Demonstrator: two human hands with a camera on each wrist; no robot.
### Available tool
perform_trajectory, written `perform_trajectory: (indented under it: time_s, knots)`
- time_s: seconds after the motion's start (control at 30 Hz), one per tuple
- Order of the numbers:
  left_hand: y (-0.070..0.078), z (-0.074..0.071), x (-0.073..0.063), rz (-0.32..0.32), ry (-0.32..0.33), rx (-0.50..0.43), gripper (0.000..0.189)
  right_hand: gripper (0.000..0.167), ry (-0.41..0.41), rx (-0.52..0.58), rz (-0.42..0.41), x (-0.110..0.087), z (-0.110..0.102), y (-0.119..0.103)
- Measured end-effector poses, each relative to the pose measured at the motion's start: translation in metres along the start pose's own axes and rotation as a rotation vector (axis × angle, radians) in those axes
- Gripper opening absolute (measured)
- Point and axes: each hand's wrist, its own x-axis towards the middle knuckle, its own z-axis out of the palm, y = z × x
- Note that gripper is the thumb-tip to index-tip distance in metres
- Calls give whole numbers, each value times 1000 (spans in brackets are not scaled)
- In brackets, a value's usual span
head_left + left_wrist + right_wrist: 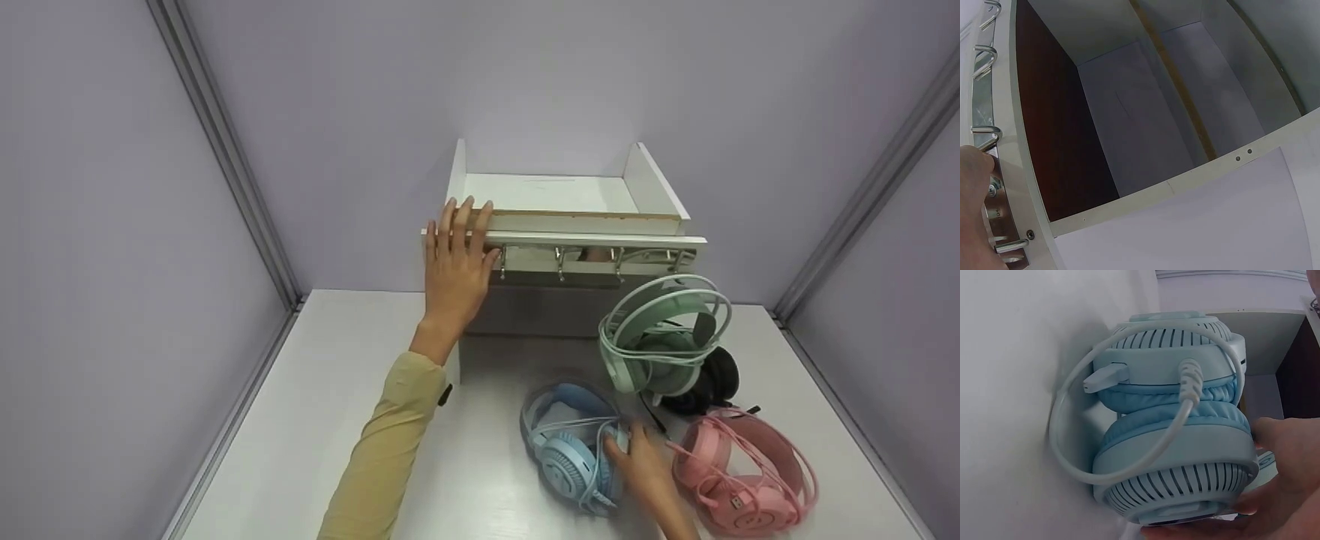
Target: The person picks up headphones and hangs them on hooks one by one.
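Observation:
My left hand [457, 277] lies on the left front of a white shelf unit [660, 180], fingers extended over its top edge and thumb beside the leftmost hook of the metal hook rail [531, 259]. The left wrist view catches only part of this hand at the rail. Low on the table, my right hand [646, 466] grips an ear cup of the light blue headphones [568, 457]. Thumb and fingers sit around that cup [1179, 450] in the right wrist view. A loop of pale cable [1061, 422] crosses both cups. Mint green headphones [679, 307] hang at the rail's right end.
Pink headphones [750, 480] lie on the white table [360, 337] right of my right hand. Black headphones [720, 379] lie behind them, partly hidden under the green pair. Grey-lilac walls [337, 135] enclose the table on the left, back and right.

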Motion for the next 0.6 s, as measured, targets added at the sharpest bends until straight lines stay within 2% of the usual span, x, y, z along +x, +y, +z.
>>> perform_trajectory:
  time_s: [0.07,0.2,0.3,0.4,0.6]
  knots:
    - [0,0,0,-2,-5,-5,58,62,-65,89,43,2,-2,3]
    - [0,0,0,-5,-11,-3,58,83,-226,343,176,8,-4,13]
    - [0,0,0,-8,-11,0,59,92,-304,486,258,12,-5,20]
    - [1,0,0,-7,-11,3,59,95,-335,538,274,15,-6,24]
    - [1,-1,0,-1,-2,3,59,101,-385,534,279,16,-7,30]
